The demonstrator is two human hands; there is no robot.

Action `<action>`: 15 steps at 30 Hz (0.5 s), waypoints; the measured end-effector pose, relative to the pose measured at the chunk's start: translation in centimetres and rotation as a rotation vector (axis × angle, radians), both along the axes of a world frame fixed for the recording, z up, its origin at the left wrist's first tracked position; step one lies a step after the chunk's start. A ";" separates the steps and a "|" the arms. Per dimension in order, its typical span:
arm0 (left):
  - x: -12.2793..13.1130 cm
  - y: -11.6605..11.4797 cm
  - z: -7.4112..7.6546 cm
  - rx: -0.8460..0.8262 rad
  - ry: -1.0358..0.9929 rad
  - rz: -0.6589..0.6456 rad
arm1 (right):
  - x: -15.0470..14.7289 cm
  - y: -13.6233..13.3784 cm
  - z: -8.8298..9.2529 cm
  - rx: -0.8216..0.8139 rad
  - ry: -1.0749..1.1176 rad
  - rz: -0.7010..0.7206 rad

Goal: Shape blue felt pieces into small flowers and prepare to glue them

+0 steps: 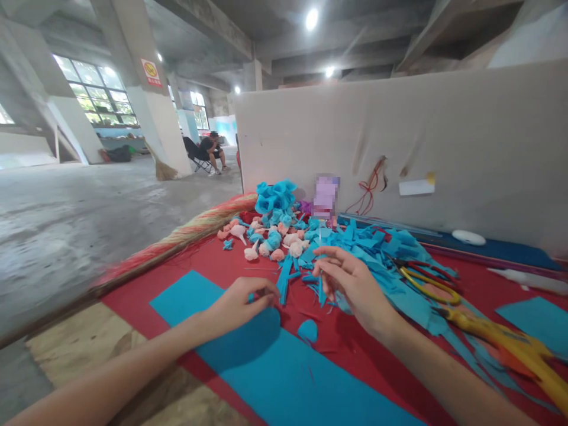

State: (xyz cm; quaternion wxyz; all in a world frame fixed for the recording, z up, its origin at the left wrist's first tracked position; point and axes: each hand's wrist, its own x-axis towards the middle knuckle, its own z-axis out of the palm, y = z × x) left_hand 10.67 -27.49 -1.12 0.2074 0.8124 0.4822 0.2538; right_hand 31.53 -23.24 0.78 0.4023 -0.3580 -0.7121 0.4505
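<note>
My left hand (251,300) hovers over a long blue paper strip (302,378), its fingers curled toward the thumb. Blue paper shows between and just below these fingers; it looks like a rounded piece in their grip. My right hand (348,278) is raised over the red cloth (350,355), with thumb and forefinger close together. Anything between them is too small to make out. On the cloth between my hands lies a small rounded blue paper petal (307,331). Beyond my fingers are narrow blue paper strips (286,278).
Pink, white and blue paper flowers (270,242) are heaped behind my hands, below larger blue flowers (276,198). Blue scraps (377,248), yellow-handled scissors (430,287) and a yellow glue gun (501,334) lie right. A board (399,130) stands behind. A person (213,151) sits far off.
</note>
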 end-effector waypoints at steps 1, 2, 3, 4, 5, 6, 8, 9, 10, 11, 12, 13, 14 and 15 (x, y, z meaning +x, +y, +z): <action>-0.3 0.2 -0.1 -0.012 -0.001 -0.002 | -0.2 -0.6 -0.2 -0.057 0.048 0.014; -0.7 0.3 -0.2 -0.023 0.000 -0.011 | -0.4 -1.1 -0.4 -0.105 0.087 0.020; -1.0 0.5 -0.3 -0.033 0.005 -0.029 | -0.6 -1.6 -0.8 -0.146 0.115 0.020; -1.3 0.7 -0.3 -0.040 0.014 -0.053 | -0.8 -2.2 -1.2 -0.181 0.135 0.014; -1.6 0.8 -0.4 -0.042 0.026 -0.079 | -1.1 -2.7 -1.7 -0.211 0.146 0.010; -1.8 0.9 -0.5 -0.040 0.039 -0.103 | -1.3 -3.1 -2.1 -0.239 0.148 0.012; -1.8 0.9 -0.9 -0.027 0.065 -0.140 | -1.6 -3.8 -3.0 -0.296 0.140 0.031; -1.8 0.8 -1.0 -0.021 0.076 -0.154 | -1.6 -4.1 -3.4 -0.325 0.135 0.046; -1.6 0.6 -1.2 -0.015 0.086 -0.171 | -1.6 -4.3 -3.6 -0.352 0.134 0.059; -1.3 0.4 -1.4 -0.011 0.094 -0.191 | -1.4 -4.4 -3.8 -0.380 0.135 0.067; -1.0 0.1 -1.5 -0.008 0.102 -0.215 | -1.2 -4.5 -3.9 -0.405 0.142 0.070; -0.6 -0.1 -1.6 -0.005 0.109 -0.241 | -1.0 -4.5 -3.9 -0.428 0.151 0.071; -0.1 -0.4 -1.7 -0.002 0.109 -0.265 | -0.8 -4.5 -3.9 -0.446 0.164 0.070; 0.3 -0.7 -1.7 0.003 0.101 -0.279 | -0.5 -4.5 -3.9 -0.460 0.178 0.070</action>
